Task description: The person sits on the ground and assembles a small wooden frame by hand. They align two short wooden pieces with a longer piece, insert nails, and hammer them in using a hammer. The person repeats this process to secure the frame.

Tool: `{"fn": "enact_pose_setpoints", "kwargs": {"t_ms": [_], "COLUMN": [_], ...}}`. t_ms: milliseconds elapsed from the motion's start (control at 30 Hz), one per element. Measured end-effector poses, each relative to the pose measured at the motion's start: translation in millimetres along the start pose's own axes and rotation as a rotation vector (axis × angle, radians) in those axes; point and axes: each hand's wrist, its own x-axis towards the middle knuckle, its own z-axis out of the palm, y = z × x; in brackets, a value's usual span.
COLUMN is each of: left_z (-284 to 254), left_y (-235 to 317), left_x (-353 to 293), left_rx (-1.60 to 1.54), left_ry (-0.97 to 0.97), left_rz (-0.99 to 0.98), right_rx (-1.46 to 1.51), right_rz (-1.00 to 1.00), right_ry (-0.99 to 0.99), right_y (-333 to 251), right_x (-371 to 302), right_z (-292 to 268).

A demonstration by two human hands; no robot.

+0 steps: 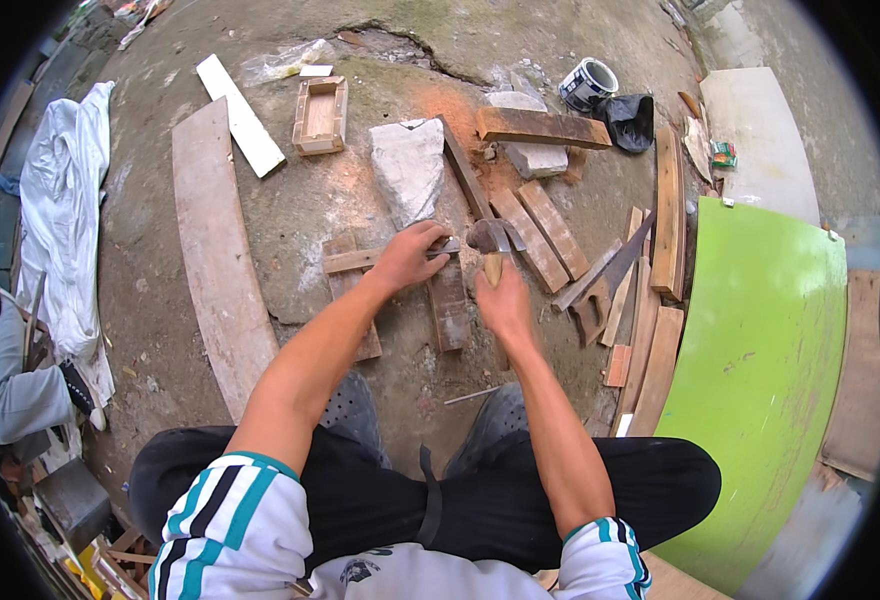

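My right hand (505,298) is wrapped round the pale wooden handle of a hammer (485,236), whose dark metal head is close to my left fingertips. My left hand (412,258) is closed at the end of a thin wooden strip (352,261); the small thing at its fingertips is too small to make out. The strip lies across a short board (344,290) and reaches toward a second brown board (448,308). Just beyond my hands rests a broken concrete slab (407,168), with a long dark timber (466,170) beside it.
A handsaw (605,292), loose planks (542,230) and a green panel (760,370) lie at the right. Beyond them stand a paint can (588,84) and a thick beam (542,127) on concrete. A small wooden box (321,115) and a long plank (212,240) are left. Another person's leg (25,375) shows.
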Motion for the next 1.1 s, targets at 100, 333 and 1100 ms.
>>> {"fn": "enact_pose_setpoints", "kwargs": {"t_ms": [100,333,1100], "left_z": [-5,2,3], "left_y": [-3,-6,-6], "left_x": [8,7,6], "left_rx": [0.055,0.079,0.182], "left_ry": [-0.031,0.139,0.102], "left_rz": [0.060,0.206,0.214], "right_rx": [-0.004,0.113,0.427], "right_rz": [-0.045,0.062,0.172], "right_ry": [0.024,-0.097,-0.181], "right_y": [2,14,-6], "right_x": [-2,6,7], "right_z": [4,8,0]}}
